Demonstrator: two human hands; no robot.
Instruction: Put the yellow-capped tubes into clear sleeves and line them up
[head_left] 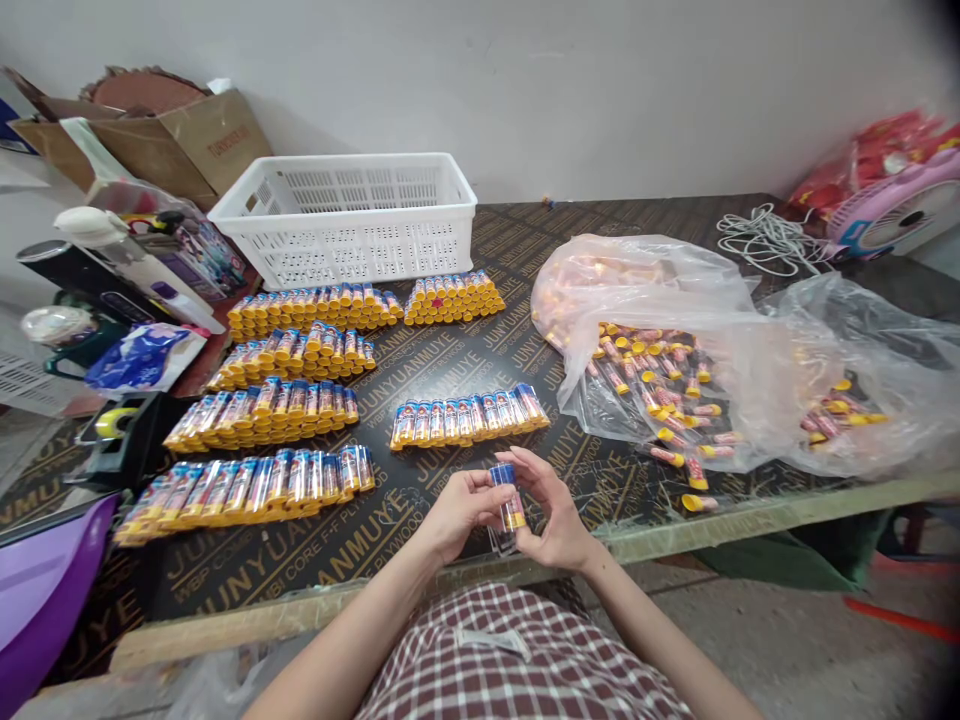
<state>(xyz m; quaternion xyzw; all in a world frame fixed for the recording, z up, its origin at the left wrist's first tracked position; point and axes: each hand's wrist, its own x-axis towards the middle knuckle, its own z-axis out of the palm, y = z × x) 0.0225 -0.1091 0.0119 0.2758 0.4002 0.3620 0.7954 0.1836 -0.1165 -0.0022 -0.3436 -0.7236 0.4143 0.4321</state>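
Observation:
Close to the table's front edge, my left hand (461, 515) pinches a small printed tube (512, 508) with a blue top and a yellow end. My right hand (556, 520) curves round the tube's other side, its thumb at the lower end. A bit of clear plastic (501, 541) shows beneath the tube; which hand holds it, I cannot tell. Just beyond my hands stands a row of similar tubes (469, 415) with blue tops and yellow bottoms. To the right, loose yellow-ended tubes (667, 385) spill from a clear plastic bag (630, 270).
Stacked tube rows (262, 480) fill the left side. Behind them stands a white slatted basket (352, 235). A second plastic bag (877, 340), a coiled cable (769, 240) and a pink fan (892, 215) lie right. Left are a tape dispenser (124, 440) and a purple bin (56, 600).

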